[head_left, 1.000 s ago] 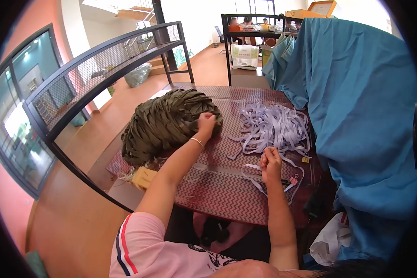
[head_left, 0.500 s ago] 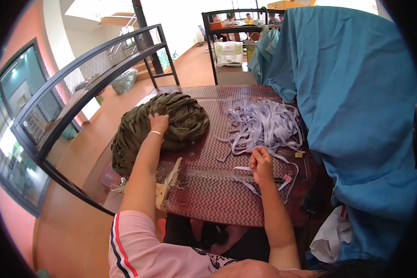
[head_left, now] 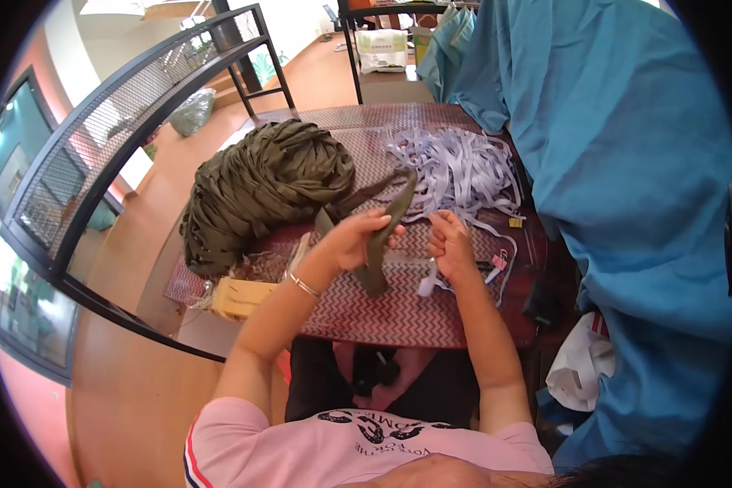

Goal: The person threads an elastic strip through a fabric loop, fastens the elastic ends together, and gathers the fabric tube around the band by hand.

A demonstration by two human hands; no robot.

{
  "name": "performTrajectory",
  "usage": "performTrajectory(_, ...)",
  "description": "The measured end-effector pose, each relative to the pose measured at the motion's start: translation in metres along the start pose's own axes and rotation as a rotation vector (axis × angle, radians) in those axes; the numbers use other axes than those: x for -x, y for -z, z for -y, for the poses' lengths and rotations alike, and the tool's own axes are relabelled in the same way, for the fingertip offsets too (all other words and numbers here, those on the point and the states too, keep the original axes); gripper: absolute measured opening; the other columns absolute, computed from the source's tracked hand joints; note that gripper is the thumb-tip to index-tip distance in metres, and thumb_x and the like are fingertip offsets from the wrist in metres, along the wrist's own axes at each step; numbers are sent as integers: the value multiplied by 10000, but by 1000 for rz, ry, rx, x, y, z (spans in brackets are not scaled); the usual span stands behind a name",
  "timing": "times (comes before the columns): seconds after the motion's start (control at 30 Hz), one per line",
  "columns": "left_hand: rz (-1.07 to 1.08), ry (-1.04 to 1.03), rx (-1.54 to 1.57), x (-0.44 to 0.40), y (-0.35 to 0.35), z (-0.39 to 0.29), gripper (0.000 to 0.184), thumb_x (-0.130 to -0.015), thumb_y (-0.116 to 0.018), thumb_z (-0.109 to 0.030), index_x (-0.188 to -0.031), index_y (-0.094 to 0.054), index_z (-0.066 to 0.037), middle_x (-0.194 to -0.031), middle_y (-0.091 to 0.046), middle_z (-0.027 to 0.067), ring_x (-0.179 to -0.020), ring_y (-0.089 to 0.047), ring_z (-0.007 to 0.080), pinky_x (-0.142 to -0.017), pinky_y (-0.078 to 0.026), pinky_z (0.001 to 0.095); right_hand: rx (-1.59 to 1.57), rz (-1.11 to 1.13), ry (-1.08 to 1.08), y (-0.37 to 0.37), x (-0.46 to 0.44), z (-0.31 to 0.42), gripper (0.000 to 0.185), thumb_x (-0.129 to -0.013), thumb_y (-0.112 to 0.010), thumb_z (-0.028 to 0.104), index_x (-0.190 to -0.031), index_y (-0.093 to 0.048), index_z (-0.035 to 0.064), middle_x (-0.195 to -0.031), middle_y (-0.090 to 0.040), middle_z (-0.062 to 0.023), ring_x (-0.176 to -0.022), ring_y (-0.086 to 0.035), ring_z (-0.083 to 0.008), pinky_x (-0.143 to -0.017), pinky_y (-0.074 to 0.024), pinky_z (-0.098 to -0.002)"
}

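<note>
My left hand (head_left: pixel 355 244) is closed around a strip of olive-green fabric (head_left: pixel 374 272), held up over the middle of the table; its loop rises above my fingers. To the left lies a large bundle of the same olive fabric (head_left: pixel 260 183). My right hand (head_left: pixel 451 244) pinches a pale lavender band (head_left: pixel 425 285) whose short end hangs below the fingers. Just beyond this hand is a heap of pale lavender bands (head_left: pixel 464 171). A pink clip (head_left: pixel 498 263) lies right of my right wrist, next to a loose band.
The table (head_left: pixel 366 321) has a zigzag-patterned cover. A wooden block (head_left: pixel 242 299) sits at its front left edge. Blue cloth (head_left: pixel 626 179) drapes along the right side. A black metal rack (head_left: pixel 142 122) stands on the left. A small yellow tag (head_left: pixel 516 222) lies beside the heap.
My left hand has come off the bundle and moved right and toward me, now with an olive strip in it. My right hand stays near the lavender heap. The view has tilted down.
</note>
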State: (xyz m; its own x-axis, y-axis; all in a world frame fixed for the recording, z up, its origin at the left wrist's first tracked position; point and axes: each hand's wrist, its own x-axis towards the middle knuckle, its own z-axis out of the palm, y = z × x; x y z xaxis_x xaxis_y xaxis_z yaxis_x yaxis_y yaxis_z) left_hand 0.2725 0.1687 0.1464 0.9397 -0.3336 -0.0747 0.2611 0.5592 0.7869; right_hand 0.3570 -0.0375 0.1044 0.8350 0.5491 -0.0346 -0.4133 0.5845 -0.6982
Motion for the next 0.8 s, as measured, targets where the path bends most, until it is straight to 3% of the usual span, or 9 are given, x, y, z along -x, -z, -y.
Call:
performTrajectory(0.1,78,43,652,11,-15,41,507,-953,-477,-294,-1335,-380,25,-1228,-543,178,-1097,-565,256,-808,-528,298,-81,-19,-47,-15,34,-2,120,-861,-613,93,-880,-496,103,-560,-340,67,-404,-273,-34,-367,-209,-199)
performTrajectory(0.2,264,-3,878,11,-15,57,553,-956,-459,-331,-1331,-367,65,-1275,-508,203,-1207,-491,283,-833,-535,314,96,-117,13,-34,79,-15,128,-848,-627,82,-839,-500,95,-542,-342,72,-386,-260,-31,-357,-193,-197)
performTrajectory(0.23,90,-93,817,8,-20,60,537,-959,-447,-335,-1318,-391,61,-1275,-498,222,-1203,-488,299,-877,-517,332,246,-149,51,-38,92,-26,126,-851,-624,84,-828,-501,97,-539,-342,73,-386,-259,-31,-357,-191,-196)
performTrajectory(0.33,170,-65,863,-2,-28,60,522,-962,-438,-330,-1313,-403,56,-1267,-505,221,-1197,-490,305,-887,-506,353,326,-169,6,-29,116,-53,109,-867,-610,87,-821,-512,99,-533,-333,78,-385,-247,-31,-360,-189,-196)
performTrajectory(0.47,-33,-184,642,-29,-1,21,396,-960,-442,-273,-1234,-466,12,-1033,-597,118,-949,-582,242,-864,-473,379,-199,-52,-175,-12,139,-58,83,-894,-584,93,-838,-524,103,-531,-309,83,-390,-232,-37,-371,-193,-199)
performTrajectory(0.53,-196,-314,569,-42,6,-26,312,-957,-440,-189,-1197,-483,6,-852,-564,54,-778,-569,172,-738,-497,323,-343,39,-250,-9,147,-52,119,-942,-513,166,-840,-524,106,-536,-287,78,-422,-244,-40,-389,-207,-199)
performTrajectory(0.67,-362,-665,-565,-66,14,-94,323,-966,-453,-178,-1215,-461,28,-779,-539,11,-669,-530,124,-639,-464,268,-506,89,-360,-4,142,-64,185,-968,-454,225,-847,-523,104,-539,-296,72,-456,-270,-44,-400,-220,-199)
performTrajectory(0.73,-518,-357,-650,-64,-14,-94,485,-913,-566,-340,-1206,-467,34,-808,-585,37,-707,-559,138,-674,-461,304,-556,103,-369,-6,134,-77,191,-972,-445,232,-856,-525,103,-539,-305,70,-464,-279,-46,-401,-224,-200)
performTrajectory(0.8,-598,-147,-754,-67,6,-65,516,-886,-600,-382,-1183,-474,21,-896,-588,68,-757,-572,157,-673,-468,331,-646,111,-367,-4,128,-92,182,-972,-448,229,-864,-525,104,-538,-314,68,-465,-285,-49,-402,-226,-200)
